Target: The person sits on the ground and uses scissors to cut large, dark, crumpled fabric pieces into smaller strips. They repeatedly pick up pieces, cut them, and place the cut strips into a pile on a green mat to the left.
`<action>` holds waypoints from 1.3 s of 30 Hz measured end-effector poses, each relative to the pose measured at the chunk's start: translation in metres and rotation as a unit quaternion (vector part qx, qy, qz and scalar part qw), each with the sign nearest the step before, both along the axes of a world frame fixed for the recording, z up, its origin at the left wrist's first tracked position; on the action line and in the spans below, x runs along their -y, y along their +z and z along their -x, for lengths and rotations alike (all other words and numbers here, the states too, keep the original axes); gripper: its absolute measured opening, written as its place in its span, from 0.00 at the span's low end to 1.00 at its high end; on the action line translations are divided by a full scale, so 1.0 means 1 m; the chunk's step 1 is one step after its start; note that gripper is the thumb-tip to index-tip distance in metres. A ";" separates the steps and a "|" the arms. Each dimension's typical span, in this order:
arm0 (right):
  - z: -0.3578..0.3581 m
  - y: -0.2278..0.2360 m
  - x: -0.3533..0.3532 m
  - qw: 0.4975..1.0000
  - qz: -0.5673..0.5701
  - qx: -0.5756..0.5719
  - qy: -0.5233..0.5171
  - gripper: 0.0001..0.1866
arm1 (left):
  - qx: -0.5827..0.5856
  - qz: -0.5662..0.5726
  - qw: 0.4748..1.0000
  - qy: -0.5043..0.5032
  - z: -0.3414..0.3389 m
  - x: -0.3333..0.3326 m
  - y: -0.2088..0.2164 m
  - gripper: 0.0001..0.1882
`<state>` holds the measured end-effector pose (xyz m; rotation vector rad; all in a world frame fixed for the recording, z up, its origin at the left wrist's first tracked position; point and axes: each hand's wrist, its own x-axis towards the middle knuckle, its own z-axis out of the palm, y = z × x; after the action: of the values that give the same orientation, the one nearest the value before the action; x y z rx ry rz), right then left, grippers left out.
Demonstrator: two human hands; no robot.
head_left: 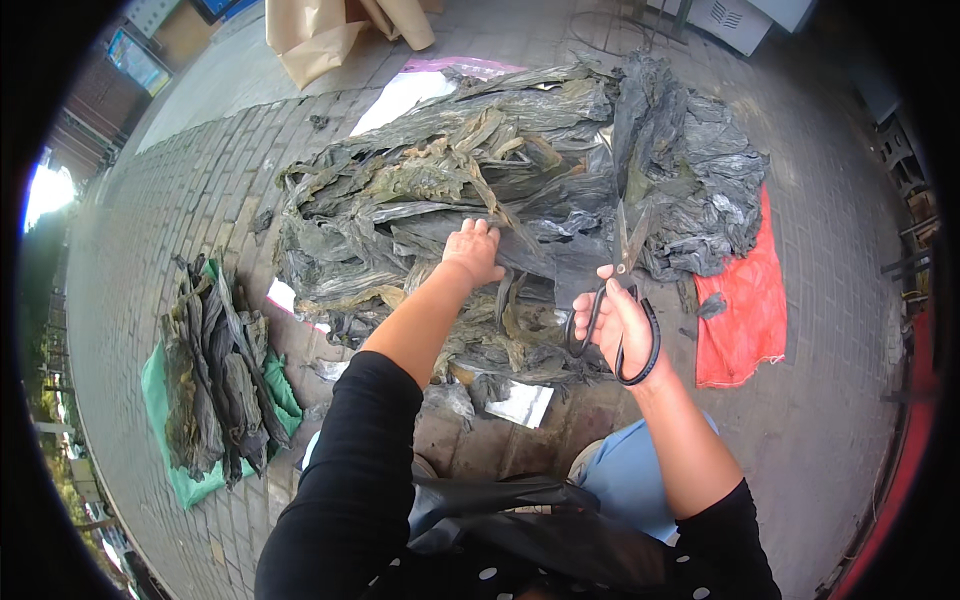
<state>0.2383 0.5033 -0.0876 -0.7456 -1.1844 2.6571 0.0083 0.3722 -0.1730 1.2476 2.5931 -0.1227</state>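
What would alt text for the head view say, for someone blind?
A person's left hand rests on a heap of dried, kelp-like strips while the right hand holds black-handled scissors, blades parted; a smaller pile lies on green sheeting at left.

Grey strips (pixel 550 185) (some brownish); red sack (pixel 745 320)

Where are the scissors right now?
In the head view, right of centre: the scissors are in the right hand, blades pointing toward the dark leaves, left of the red sheet.
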 end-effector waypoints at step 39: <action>-0.008 -0.052 -0.130 0.981 -0.083 -0.024 -0.173 0.15 | -0.124 0.034 0.991 0.039 0.060 -0.009 0.006 0.10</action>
<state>0.2462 0.6335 -0.1393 -0.7731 -1.1285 2.2511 -0.0517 0.3814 -0.1673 1.1724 2.8162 -0.3710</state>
